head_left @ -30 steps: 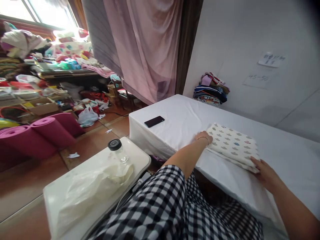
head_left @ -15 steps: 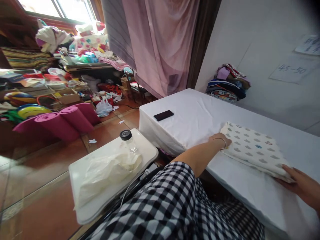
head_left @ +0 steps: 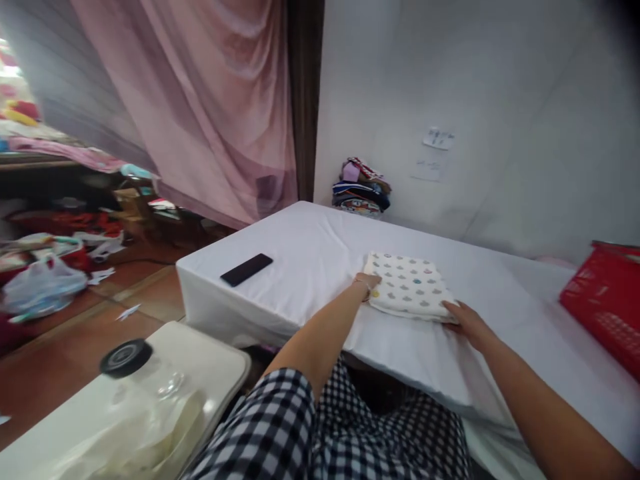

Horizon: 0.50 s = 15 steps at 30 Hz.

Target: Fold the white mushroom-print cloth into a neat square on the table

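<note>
A folded white cloth (head_left: 407, 287) with small grey cloud-like prints lies flat on the white-covered table (head_left: 320, 247). My left hand (head_left: 369, 280), wearing a thin bracelet, is closed at the cloth's left edge, its fingertips partly hidden. At the near right corner, my right hand (head_left: 467, 323) pinches the cloth with the thumb on top and the fingers tucked beneath.
A black phone (head_left: 247, 269) lies on the table's left part. Clothes are piled (head_left: 361, 188) by the wall, and a red bag (head_left: 607, 303) stands at the right. At lower left, a small white table (head_left: 200, 350) bears a black-lidded clear jar (head_left: 127, 358) and a pale plastic bag.
My view has swung to the right, bringing the red bag into sight and the pink mats out of it. Both hands remain at the same edges of the cloth.
</note>
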Motion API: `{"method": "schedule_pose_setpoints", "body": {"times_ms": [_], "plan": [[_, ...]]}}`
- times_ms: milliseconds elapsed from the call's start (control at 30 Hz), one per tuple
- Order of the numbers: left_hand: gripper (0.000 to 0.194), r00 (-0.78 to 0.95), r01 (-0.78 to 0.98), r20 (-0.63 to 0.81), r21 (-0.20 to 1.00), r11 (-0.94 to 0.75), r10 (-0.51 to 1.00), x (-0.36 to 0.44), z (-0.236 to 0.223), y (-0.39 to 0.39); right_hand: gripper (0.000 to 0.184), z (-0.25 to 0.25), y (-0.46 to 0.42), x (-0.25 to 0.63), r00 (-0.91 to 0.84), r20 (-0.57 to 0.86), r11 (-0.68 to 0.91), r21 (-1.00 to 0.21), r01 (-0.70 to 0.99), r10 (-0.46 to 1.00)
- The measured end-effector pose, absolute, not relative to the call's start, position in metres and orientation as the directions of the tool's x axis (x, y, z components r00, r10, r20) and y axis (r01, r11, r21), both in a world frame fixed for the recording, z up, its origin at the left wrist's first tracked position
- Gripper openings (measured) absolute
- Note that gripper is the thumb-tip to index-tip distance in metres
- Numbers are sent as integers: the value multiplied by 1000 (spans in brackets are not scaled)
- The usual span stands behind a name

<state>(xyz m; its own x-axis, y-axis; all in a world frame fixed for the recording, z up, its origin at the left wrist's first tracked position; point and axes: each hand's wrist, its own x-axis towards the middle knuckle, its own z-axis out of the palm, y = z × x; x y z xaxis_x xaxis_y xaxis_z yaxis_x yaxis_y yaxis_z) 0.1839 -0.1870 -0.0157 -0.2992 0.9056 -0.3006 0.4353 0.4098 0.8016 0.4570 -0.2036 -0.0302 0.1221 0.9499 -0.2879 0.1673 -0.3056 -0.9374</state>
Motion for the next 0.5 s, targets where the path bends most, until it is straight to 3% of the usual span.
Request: {"method": "schedule_pose_setpoints", "body": {"times_ms": [167, 333, 400, 500], "plan": [[65, -366, 466, -330, 744, 479, 870, 156, -14, -181, 57, -30, -223, 442, 3, -346, -329, -890, 317, 938], [58, -336, 539, -297, 718, 441, 894, 142, -18, -181, 71, -29, -230, 441, -12, -318, -259, -794, 550, 948], [58, -332, 565, -264, 714, 414, 906, 141, -20, -184, 77, -23, -227, 442, 28, -204, -164, -687, 708, 978], [58, -338, 591, -216, 709, 385, 916, 144, -22, -190, 72, -11, -222, 433, -55, 135, 114, -478, 871, 989]]}}
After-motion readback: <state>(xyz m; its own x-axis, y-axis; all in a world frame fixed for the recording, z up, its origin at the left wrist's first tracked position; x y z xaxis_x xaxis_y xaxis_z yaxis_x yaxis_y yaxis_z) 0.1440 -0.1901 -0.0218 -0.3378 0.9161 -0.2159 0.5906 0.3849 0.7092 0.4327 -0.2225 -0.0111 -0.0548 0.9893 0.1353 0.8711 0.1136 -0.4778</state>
